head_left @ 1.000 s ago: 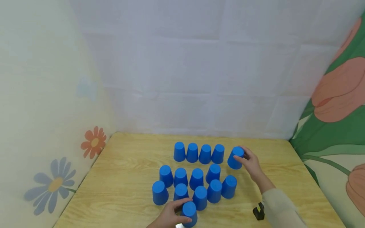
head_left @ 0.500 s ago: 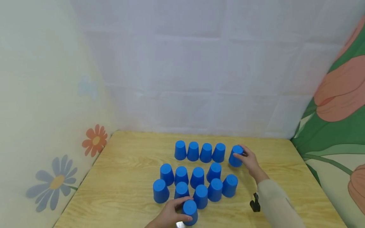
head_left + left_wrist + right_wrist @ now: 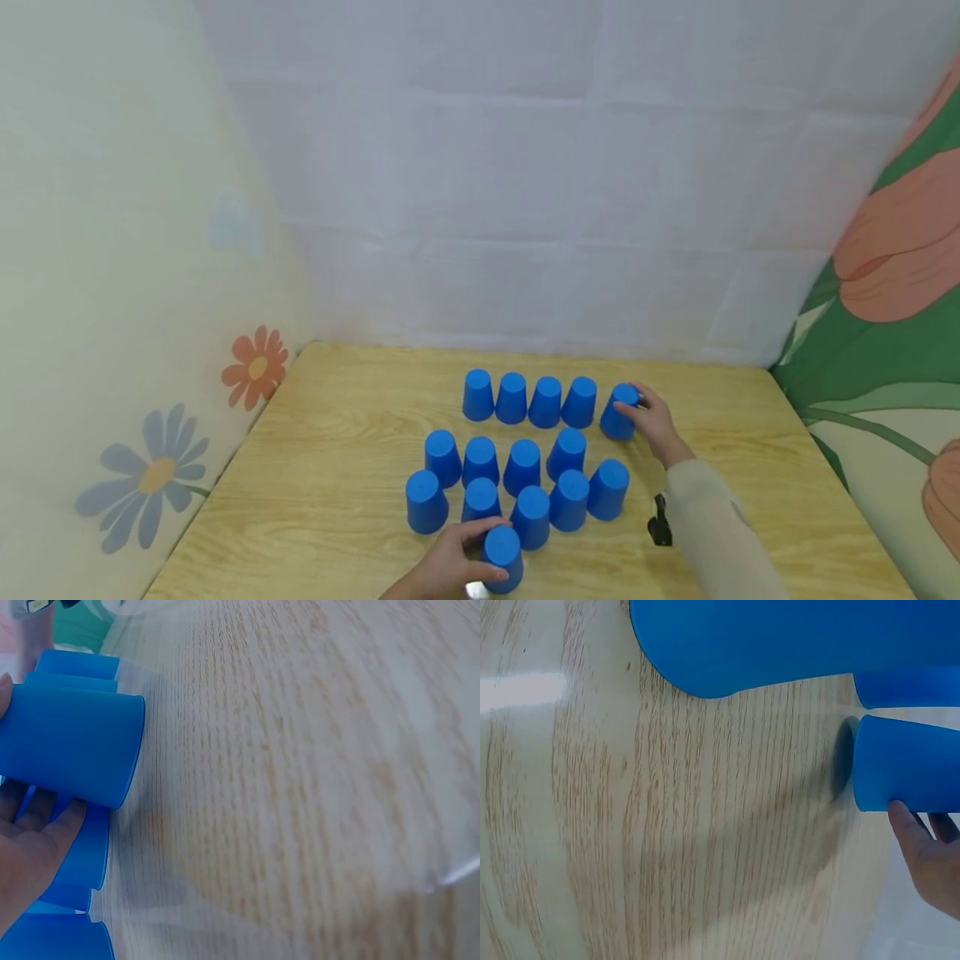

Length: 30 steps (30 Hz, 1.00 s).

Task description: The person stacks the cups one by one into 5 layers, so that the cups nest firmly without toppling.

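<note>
In the head view my right hand (image 3: 652,423) holds an upside-down blue plastic cup (image 3: 618,414) by its sides, at the right end of the back row. A small gap parts it from the neighbouring cup (image 3: 579,403). The right wrist view shows the thumb low on this held cup (image 3: 907,765), its rim close over the table. At the front, my left hand (image 3: 450,560) grips another inverted blue cup (image 3: 502,560), thumb on the near side and fingers behind. The left wrist view has that cup (image 3: 71,742) between thumb and fingers, with further cups behind it.
Two more rows of inverted blue cups stand between my hands, a middle row (image 3: 480,462) and a front row (image 3: 568,500). A small black object (image 3: 660,523) lies beside my right sleeve (image 3: 716,525). White cloth (image 3: 525,208) hangs behind the wooden table (image 3: 337,450).
My right hand has shifted its cup slightly left, narrowing the gap to the back row. My left hand stays on its cup at the front. The head view has drifted a little.
</note>
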Available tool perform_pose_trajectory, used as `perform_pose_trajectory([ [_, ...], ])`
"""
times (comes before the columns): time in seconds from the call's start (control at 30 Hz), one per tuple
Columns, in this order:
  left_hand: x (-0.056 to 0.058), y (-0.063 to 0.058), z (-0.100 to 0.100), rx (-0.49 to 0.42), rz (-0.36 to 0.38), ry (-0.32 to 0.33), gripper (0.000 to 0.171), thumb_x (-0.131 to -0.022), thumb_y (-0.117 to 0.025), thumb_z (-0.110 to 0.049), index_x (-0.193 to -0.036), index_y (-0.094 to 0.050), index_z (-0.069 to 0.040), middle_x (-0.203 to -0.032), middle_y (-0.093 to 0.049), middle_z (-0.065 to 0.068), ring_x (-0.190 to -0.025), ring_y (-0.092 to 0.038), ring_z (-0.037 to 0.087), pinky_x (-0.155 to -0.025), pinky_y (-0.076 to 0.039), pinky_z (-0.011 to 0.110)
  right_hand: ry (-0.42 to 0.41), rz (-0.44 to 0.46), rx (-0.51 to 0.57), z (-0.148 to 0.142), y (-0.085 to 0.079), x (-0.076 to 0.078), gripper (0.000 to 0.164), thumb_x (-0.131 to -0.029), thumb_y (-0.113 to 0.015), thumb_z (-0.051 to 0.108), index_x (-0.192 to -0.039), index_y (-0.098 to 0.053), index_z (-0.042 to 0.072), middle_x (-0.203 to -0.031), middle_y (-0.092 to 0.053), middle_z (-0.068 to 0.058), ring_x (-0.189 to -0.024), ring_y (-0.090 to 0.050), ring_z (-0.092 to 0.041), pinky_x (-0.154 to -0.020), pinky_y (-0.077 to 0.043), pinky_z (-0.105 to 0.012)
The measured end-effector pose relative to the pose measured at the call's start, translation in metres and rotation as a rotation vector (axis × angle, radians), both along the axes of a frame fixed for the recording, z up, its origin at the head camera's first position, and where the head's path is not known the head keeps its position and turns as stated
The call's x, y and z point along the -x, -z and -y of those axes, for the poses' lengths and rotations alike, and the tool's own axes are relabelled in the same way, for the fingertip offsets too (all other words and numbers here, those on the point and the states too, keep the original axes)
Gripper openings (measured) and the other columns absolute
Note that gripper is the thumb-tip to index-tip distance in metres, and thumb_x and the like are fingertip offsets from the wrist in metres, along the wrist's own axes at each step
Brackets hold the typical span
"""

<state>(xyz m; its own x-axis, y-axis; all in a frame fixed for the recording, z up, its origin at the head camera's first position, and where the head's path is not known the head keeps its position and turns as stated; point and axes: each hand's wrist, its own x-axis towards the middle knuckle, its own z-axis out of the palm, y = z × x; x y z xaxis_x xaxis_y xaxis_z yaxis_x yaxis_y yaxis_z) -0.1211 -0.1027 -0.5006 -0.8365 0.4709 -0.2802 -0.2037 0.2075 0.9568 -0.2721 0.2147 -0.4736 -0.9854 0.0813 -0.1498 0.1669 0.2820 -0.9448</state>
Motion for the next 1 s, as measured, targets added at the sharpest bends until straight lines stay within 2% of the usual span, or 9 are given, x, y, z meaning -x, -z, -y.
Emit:
perform_pose_trajectory([
  [0.27, -0.001, 0.0, -0.001, 0.007, -0.026, 0.007, 0.049, -0.071, -0.071, -0.022, -0.117, -0.055, -0.018, -0.12, -0.05, 0.007, -0.11, -0.043, 0.03, -0.088, -0.034, 0.051, 0.026, 0.01, -0.029, 0.002, 0.01, 0.005, 0.058, -0.084, -0.057, 0.015, -0.131, -0.028, -0.001, -0.129, -0.027, -0.029, -0.118, -0.025, -0.042, -0.091, -0.029, -0.053],
  [0.47, 0.0, 0.0, 0.0, 0.004, -0.047, 0.017, 0.049, -0.07, -0.071, -0.023, -0.117, -0.055, -0.018, -0.119, -0.051, 0.006, -0.109, -0.044, 0.029, -0.088, -0.036, 0.048, 0.067, 0.046, -0.027, 0.004, 0.012, 0.011, 0.06, -0.082, -0.059, 0.019, -0.132, -0.03, 0.002, -0.13, -0.029, -0.026, -0.117, -0.028, -0.041, -0.085, -0.03, -0.059],
  [0.67, 0.002, 0.0, 0.0, 0.013, -0.057, 0.021, 0.05, -0.07, -0.071, -0.025, -0.116, -0.055, -0.018, -0.117, -0.052, 0.004, -0.107, -0.046, 0.027, -0.087, -0.037, 0.047, 0.058, 0.044, -0.023, 0.005, 0.012, 0.015, 0.057, -0.083, -0.057, 0.015, -0.132, -0.029, 0.002, -0.131, -0.026, -0.027, -0.118, -0.026, -0.041, -0.09, -0.031, -0.051],
  [1.0, 0.001, 0.003, 0.002, -0.016, -0.091, 0.04, 0.05, -0.071, -0.07, -0.025, -0.118, -0.054, -0.015, -0.118, -0.051, 0.005, -0.107, -0.046, 0.026, -0.087, -0.038, 0.045, 0.037, 0.038, 0.008, 0.007, 0.01, 0.013, 0.059, -0.084, -0.055, 0.01, -0.133, -0.025, -0.001, -0.132, -0.023, -0.03, -0.118, -0.024, -0.043, -0.09, -0.033, -0.05],
])
